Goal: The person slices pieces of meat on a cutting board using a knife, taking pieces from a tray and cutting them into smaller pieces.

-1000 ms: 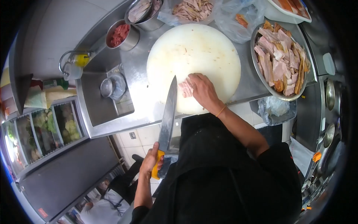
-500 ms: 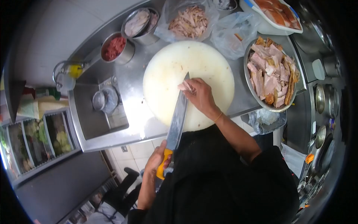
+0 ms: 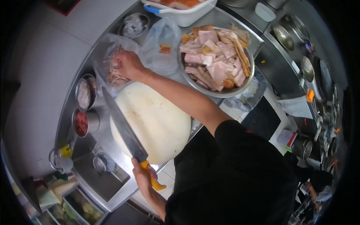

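Observation:
My left hand (image 3: pixel 143 179) is closed round the yellow handle of a long knife (image 3: pixel 126 129), whose blade lies across the left side of the round white chopping board (image 3: pixel 161 116). My right hand (image 3: pixel 128 66) reaches over a clear plastic bag (image 3: pixel 100 56) that holds strips of cooked meat (image 3: pixel 117 79). Its fingers are curled down among the strips; what is in them, if anything, is hidden. Right of the bag, a steel bowl (image 3: pixel 205 91) is heaped with larger slices of meat (image 3: pixel 217 56).
Beyond the board stand a second plastic bag (image 3: pixel 159 62), a white tub (image 3: pixel 187 17) and a foil-like bundle (image 3: pixel 134 25) in a container. At left are a pot of red meat (image 3: pixel 81 123), a pot of pale meat (image 3: pixel 84 93) and a sink (image 3: pixel 90 180).
My right hand has left the board, where it held meat pieces at the knife tip, and moved over to the bag of strips. The view has turned; the knife stays in my left hand.

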Available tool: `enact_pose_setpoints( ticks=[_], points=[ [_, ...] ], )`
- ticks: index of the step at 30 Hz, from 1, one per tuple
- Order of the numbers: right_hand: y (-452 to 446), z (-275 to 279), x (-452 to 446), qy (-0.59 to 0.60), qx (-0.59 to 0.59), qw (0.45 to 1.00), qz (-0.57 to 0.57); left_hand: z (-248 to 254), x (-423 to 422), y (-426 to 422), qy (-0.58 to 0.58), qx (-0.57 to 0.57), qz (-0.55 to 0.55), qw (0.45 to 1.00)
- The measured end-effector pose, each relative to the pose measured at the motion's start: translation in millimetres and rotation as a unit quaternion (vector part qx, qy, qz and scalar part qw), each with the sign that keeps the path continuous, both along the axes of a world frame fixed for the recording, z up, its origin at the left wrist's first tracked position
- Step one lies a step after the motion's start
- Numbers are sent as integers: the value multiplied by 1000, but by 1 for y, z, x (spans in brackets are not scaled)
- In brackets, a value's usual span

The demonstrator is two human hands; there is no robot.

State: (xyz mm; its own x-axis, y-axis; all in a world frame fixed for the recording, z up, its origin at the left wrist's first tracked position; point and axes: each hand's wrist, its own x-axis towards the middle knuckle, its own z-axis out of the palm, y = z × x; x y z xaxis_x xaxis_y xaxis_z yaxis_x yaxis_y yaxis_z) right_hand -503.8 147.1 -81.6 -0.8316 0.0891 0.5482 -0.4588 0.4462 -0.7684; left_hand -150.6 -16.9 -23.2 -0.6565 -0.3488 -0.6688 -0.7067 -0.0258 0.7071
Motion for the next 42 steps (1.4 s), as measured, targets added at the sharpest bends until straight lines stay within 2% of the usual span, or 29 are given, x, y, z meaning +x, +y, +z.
enact_pose_setpoints(
  ticks=[2, 4, 6, 7, 9, 11, 13, 15, 16, 19, 22, 28, 32, 35, 38, 41, 42],
  points=[
    [43, -9, 42, -31, -57, 998, 9, -2, 15, 0, -2, 20, 14, 1000],
    [108, -13, 100, -71, -78, 993, -57, -6, 28, 5, -39, 23, 58, 997],
    [172, -9, 142, -71, 11, 990, -125, -17, 37, 3, -55, 35, 87, 994],
    [211, -31, 157, -84, 102, 975, -180, -20, 40, -3, -80, 50, 68, 993],
    [261, -27, 183, -170, 241, 927, -231, -22, 38, -1, -79, 38, 59, 994],
    [288, -43, 192, -195, 185, 945, -184, -23, 35, 1, -74, 34, 36, 996],
    [294, -29, 193, -244, 133, 950, -141, -24, 29, -2, -62, 37, 0, 997],
    [298, -18, 192, -275, 156, 941, -120, -29, 27, -3, -52, 23, -13, 998],
    [298, -16, 192, -290, 167, 936, -109, -31, 26, -3, -47, 16, -20, 999],
    [293, -29, 194, -219, 239, 936, -140, -30, 26, 0, -46, 30, -35, 998],
    [290, -28, 184, -304, 131, 938, -105, -22, 28, 13, -49, 28, -32, 998],
    [296, -27, 191, -273, 214, 935, -79, -18, 43, 10, -44, -9, -26, 999],
    [276, 29, 211, -280, 29, 957, -71, -14, 62, 1, -35, -25, -2, 999],
    [217, 67, 221, -174, 8, 985, -8, -9, 76, -8, -58, -40, -17, 997],
    [139, 49, 232, -41, 83, 992, 81, -5, 90, -9, -60, -23, -18, 998],
    [66, 3, 264, 15, 153, 979, 137, -6, 109, -10, -64, -29, -28, 997],
    [52, -21, 279, -44, 196, 961, 188, -6, 115, -9, -68, -39, -32, 996]
  ],
)
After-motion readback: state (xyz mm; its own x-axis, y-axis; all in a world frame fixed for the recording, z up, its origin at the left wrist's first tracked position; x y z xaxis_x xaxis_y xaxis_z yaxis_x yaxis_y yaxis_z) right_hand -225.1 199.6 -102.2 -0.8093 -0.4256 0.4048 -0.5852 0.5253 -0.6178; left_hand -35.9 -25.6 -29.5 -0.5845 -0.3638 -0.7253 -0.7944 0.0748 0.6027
